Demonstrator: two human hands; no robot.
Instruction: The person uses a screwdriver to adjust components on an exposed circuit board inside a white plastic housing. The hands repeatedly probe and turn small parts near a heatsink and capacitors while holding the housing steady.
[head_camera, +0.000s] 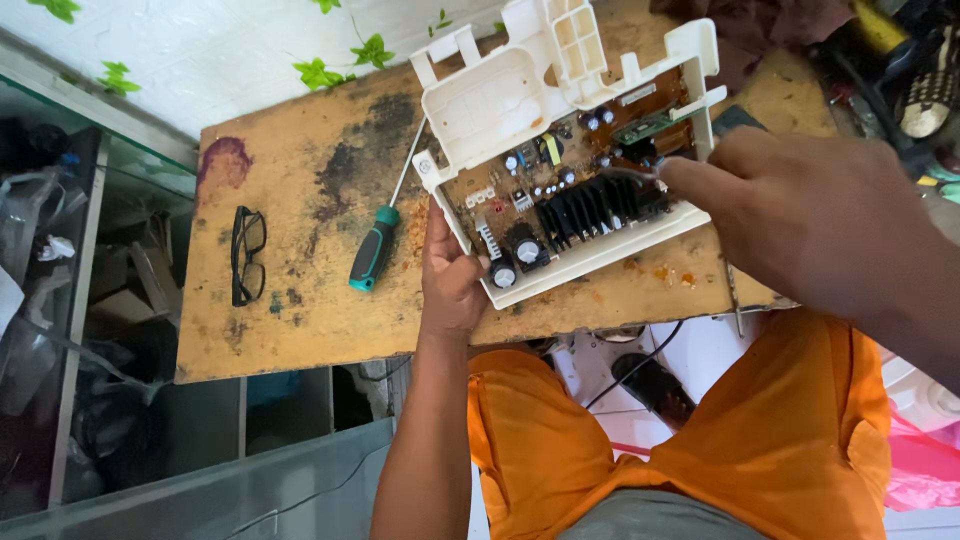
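Observation:
A brown circuit board (560, 195) with black heat sink fins and round capacitors sits in a white plastic housing (500, 95) on a stained wooden board. My left hand (450, 275) grips the housing's near left edge. My right hand (790, 215) comes in from the right, its fingertips pinching something small and thin at the board's right part, beside the heat sink; what it pinches is too small to tell.
A green-and-black screwdriver (377, 245) lies on the wooden board (300, 180) left of the housing. Black glasses (246, 255) rest further left. A glass cabinet (60, 300) stands at the left. Cluttered tools lie at the top right. My orange-clad legs are below.

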